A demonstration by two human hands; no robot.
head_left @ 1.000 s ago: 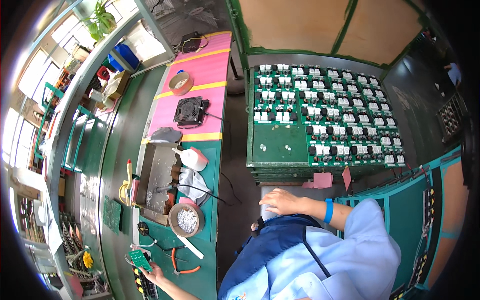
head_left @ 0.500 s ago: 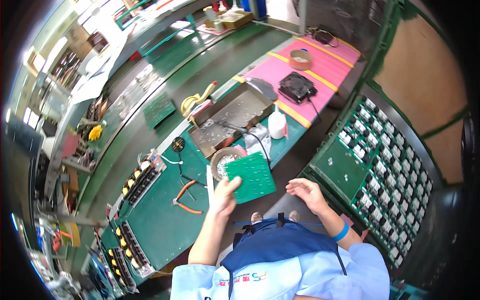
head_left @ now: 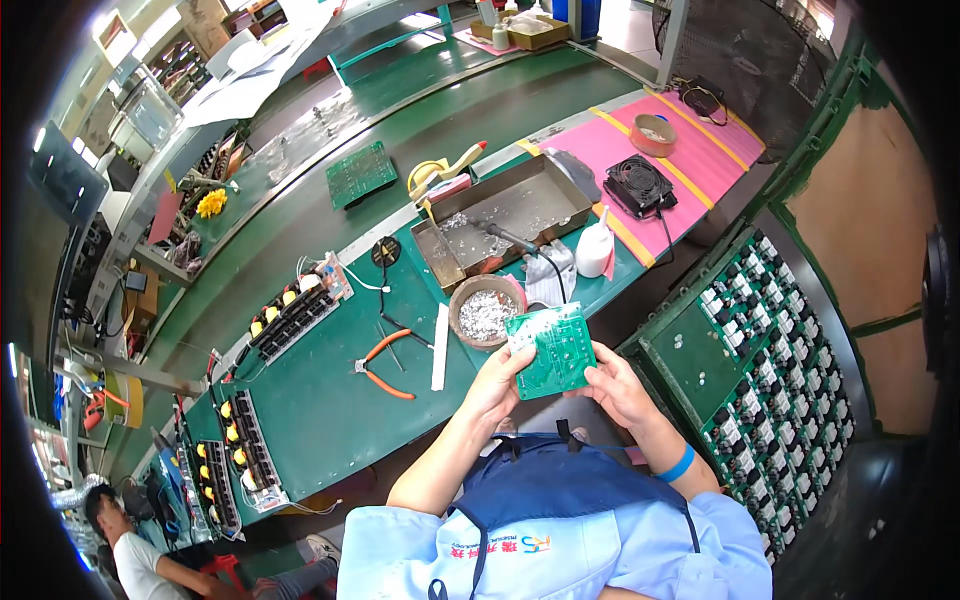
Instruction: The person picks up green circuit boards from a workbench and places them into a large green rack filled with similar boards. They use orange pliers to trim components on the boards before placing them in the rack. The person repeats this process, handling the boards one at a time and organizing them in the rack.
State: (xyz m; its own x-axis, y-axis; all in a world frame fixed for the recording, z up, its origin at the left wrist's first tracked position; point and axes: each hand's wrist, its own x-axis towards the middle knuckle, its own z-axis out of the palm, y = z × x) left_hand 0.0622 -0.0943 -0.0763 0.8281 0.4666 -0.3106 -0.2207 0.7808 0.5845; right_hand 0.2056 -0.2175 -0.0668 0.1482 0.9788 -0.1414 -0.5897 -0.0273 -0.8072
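Your left hand [head_left: 497, 378] grips the left edge of a small green circuit board [head_left: 553, 349], fingers curled round it, and your right hand [head_left: 618, 385] pinches the same board at its lower right corner, a blue wristband [head_left: 678, 464] on that wrist. You hold the board up in front of your chest, just over the near edge of the green workbench [head_left: 330, 400], tilted with its green face toward you. Just beside the board's upper left corner sits a round bowl [head_left: 485, 311] full of small silvery bits. Behind the bowl lies a shallow metal tray [head_left: 505, 220] with a soldering iron [head_left: 512, 238] resting in it, and a white squeeze bottle [head_left: 595, 250] stands near the tray's right end. Left of the bowl a white strip [head_left: 439, 347] lies on the bench, and orange-handled pliers [head_left: 383, 364] lie further left. To your right a green rack [head_left: 760, 370] holds rows of populated boards. A small black fan [head_left: 639, 184] rests on the pink mat [head_left: 690, 130] beyond the bottle
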